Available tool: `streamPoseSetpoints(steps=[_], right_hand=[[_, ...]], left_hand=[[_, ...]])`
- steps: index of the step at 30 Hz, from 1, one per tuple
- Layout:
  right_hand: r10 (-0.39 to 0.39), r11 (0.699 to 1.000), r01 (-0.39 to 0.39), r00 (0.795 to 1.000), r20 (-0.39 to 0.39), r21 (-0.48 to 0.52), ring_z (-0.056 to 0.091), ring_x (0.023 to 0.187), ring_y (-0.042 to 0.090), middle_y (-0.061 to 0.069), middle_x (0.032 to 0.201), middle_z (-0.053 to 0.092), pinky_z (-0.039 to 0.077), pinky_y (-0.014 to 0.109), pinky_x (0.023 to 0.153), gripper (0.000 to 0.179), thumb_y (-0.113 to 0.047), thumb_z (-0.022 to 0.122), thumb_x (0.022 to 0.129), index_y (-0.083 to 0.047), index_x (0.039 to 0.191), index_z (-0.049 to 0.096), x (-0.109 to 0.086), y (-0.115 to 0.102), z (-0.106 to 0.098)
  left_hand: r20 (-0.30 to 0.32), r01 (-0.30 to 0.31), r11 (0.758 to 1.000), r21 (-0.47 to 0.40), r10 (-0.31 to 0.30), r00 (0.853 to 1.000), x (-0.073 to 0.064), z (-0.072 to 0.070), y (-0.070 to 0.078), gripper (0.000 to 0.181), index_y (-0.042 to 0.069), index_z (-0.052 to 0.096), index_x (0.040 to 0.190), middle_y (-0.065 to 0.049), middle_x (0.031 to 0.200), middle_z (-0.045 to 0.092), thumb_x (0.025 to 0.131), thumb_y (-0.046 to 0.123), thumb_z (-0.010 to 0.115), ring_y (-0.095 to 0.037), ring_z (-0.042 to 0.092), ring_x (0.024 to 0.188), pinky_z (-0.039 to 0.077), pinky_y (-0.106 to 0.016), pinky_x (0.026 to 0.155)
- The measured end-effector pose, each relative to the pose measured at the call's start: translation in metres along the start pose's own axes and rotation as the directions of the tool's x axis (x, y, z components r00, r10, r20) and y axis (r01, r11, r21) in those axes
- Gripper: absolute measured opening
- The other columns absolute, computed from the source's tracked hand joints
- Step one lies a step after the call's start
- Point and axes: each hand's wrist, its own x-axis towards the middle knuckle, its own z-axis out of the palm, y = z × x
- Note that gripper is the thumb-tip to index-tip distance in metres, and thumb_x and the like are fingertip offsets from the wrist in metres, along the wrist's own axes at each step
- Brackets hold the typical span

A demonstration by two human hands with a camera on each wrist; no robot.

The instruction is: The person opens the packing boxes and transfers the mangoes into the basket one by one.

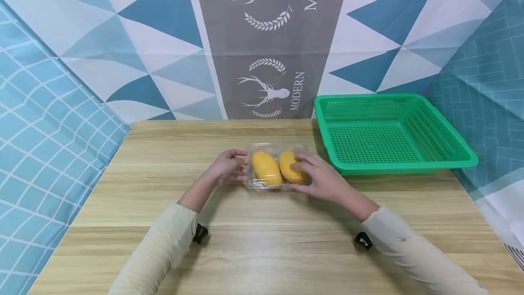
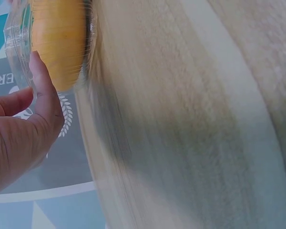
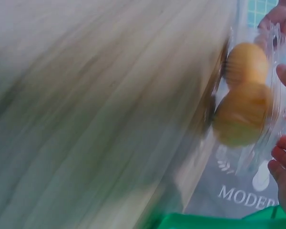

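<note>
Two yellow mangoes (image 1: 266, 167) lie side by side inside a clear plastic box (image 1: 276, 145), whose lid looks closed. My left hand (image 1: 230, 166) holds the box at its left end; the left wrist view shows the thumb and index finger pinching the rim by one mango (image 2: 59, 43). At the opposite end, my right hand (image 1: 323, 179) grips the box, fingers over the lid and thumb at the front corner. In the right wrist view, its fingers (image 3: 283, 155) touch the lid's edge, and both mangoes (image 3: 243, 114) show through the blurred plastic.
A green plastic basket (image 1: 372, 144) stands at the back right of the wooden table (image 1: 262, 249), close to my right hand. Behind the table hangs a patterned cloth (image 1: 266, 40); blue checked cloth (image 1: 41, 126) covers the left side.
</note>
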Motion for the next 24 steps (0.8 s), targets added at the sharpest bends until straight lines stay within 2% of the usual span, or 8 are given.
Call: streamPoseSetpoints(steps=[9, 16, 24], right_hand=[[-0.041, 0.999, 0.041, 0.998, 0.038, 0.014, 0.046, 0.127, 0.031, 0.014, 0.136, 0.051, 0.040, 0.047, 0.104, 0.054, -0.038, 0.073, 0.078, -0.011, 0.123, 0.060, -0.009, 0.010, -0.005], [-0.103, 0.994, 0.103, 0.994, 0.022, -0.020, 0.048, 0.126, 0.031, 0.014, 0.135, 0.052, 0.042, 0.046, 0.103, 0.052, -0.029, 0.074, 0.077, -0.009, 0.123, 0.060, -0.010, 0.011, -0.006], [-0.133, 0.991, 0.133, 0.991, 0.011, -0.032, 0.048, 0.126, 0.030, 0.015, 0.136, 0.051, 0.041, 0.045, 0.104, 0.055, -0.022, 0.073, 0.076, -0.007, 0.127, 0.057, -0.011, 0.014, -0.004]], left_hand=[[0.011, -0.005, 1.000, 0.007, 0.005, 1.000, -0.001, -0.001, 0.000, 0.042, -0.002, 0.035, 0.136, -0.005, 0.091, 0.049, 0.096, 0.007, 0.046, -0.012, 0.055, 0.068, 0.058, -0.029, 0.065], [0.017, -0.005, 1.000, -0.002, 0.005, 1.000, -0.001, -0.001, 0.000, 0.042, -0.001, 0.035, 0.136, -0.004, 0.092, 0.049, 0.096, 0.006, 0.046, -0.011, 0.055, 0.067, 0.058, -0.028, 0.064], [0.024, -0.012, 1.000, -0.019, 0.013, 1.000, -0.001, -0.003, 0.000, 0.044, -0.002, 0.034, 0.136, -0.004, 0.092, 0.049, 0.095, 0.006, 0.047, -0.011, 0.056, 0.067, 0.058, -0.030, 0.066]])
